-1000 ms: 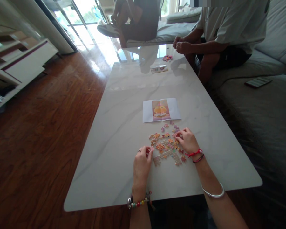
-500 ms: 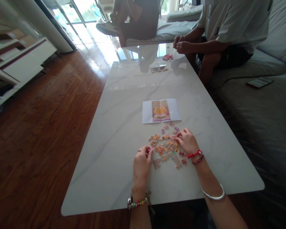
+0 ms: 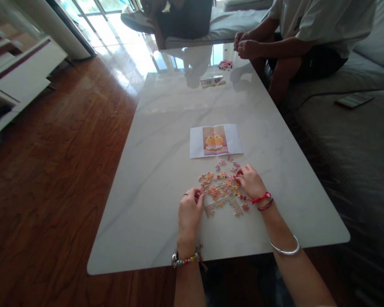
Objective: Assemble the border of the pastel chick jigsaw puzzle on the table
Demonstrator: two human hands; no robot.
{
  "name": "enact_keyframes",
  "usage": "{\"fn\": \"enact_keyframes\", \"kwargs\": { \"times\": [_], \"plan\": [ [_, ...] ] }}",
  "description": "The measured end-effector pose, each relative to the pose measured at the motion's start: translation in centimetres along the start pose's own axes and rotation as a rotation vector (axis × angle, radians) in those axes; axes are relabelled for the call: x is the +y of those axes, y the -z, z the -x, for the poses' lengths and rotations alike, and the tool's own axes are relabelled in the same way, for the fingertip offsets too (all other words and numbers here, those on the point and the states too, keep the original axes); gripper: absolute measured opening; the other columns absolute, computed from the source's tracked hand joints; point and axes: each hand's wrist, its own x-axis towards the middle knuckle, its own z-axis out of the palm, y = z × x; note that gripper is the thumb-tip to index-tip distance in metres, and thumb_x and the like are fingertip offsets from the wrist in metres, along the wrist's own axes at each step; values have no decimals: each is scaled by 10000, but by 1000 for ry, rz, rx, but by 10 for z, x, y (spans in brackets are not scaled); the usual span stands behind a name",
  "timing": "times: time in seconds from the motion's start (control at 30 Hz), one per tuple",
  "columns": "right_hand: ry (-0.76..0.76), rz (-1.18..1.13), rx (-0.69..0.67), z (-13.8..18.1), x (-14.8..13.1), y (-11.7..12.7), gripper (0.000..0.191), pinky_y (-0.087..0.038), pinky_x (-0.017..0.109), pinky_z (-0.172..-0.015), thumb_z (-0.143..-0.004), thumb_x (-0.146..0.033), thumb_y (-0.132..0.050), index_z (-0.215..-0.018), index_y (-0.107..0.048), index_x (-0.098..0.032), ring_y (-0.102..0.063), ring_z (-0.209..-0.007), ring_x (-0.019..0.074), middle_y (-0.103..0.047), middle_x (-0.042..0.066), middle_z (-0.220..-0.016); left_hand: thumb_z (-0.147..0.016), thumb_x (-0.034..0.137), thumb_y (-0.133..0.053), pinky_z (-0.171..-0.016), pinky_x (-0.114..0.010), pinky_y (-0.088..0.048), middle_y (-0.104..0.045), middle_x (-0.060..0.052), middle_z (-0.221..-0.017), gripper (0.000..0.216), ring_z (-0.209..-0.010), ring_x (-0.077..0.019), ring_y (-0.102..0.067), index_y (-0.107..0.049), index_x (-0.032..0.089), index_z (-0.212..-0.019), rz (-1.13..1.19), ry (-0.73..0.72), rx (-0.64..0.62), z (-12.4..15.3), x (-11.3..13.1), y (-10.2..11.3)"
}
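Observation:
Loose jigsaw puzzle pieces [image 3: 215, 192], mostly orange, pink and purple, lie in a spread pile on the white marble-look table [image 3: 141, 187]. At the pile's left edge my left hand [image 3: 190, 211] is closed, with a small pinkish puzzle piece between thumb and fingertips. My right hand [image 3: 251, 182] reaches in from the right side, its fingers pinched on what looks like a small puzzle piece among the others. Partly joined border pieces [image 3: 222, 204] form a bent strip nearest me. Beyond the pile lies a creased sheet [image 3: 196, 143] with a printed orange cartoon figure.
Farther along the table are a small white packet [image 3: 213, 81] and another pile of pink pieces [image 3: 225, 65]. A person in a white shirt [image 3: 323, 21] sits on the sofa at right, near a phone [image 3: 354, 100]. Another person [image 3: 185, 19] sits at the far end.
The view has tilted down slightly, so everything sits higher in the picture. Both hands stay at the pile, with only slight finger movement.

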Motion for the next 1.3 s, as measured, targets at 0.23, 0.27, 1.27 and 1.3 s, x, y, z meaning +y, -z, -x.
{"fn": "enact_keyframes", "kwargs": {
  "times": [0.23, 0.27, 1.27, 1.3],
  "plan": [
    [-74, -171, -23, 4, -2, 15, 33, -408, 240, -621, -698, -170, -546, -665, -546, -171, -531, -630, 120, -589, 8, -666, -753, 297, -499, -587, -242, -389, -577, -12, -689, 141, -620, -129, -522, -546, 182, -819, -27, 46, -11, 3, 1, 0],
    [-99, -213, -32, 6, -1, 19, 19, -412, 239, -610, -691, -185, -558, -676, -559, -172, -538, -614, 117, -599, 3, -652, -757, 305, -496, -588, -245, -389, -579, -15, -693, 150, -620, -130, -523, -546, 181, -824, -31, 48, -6, 4, 2, 0],
    [-246, -908, -510, 92, -11, 26, 186, -341, 155, -404, -686, -265, -568, -821, -551, -138, -603, -561, 98, -647, 32, -688, -765, 208, -468, -635, -225, -470, -631, -10, -748, 139, -659, -98, -579, -552, 177, -871, 588, -60, -426, 54, 48, -19],
    [-247, -904, -511, 90, -11, 27, 209, -339, 155, -399, -679, -254, -572, -853, -552, -140, -603, -557, 97, -652, 33, -704, -762, 200, -467, -644, -229, -471, -632, -11, -758, 145, -666, -98, -580, -552, 178, -877, 589, -55, -425, 52, 45, -19]
  ]
}}
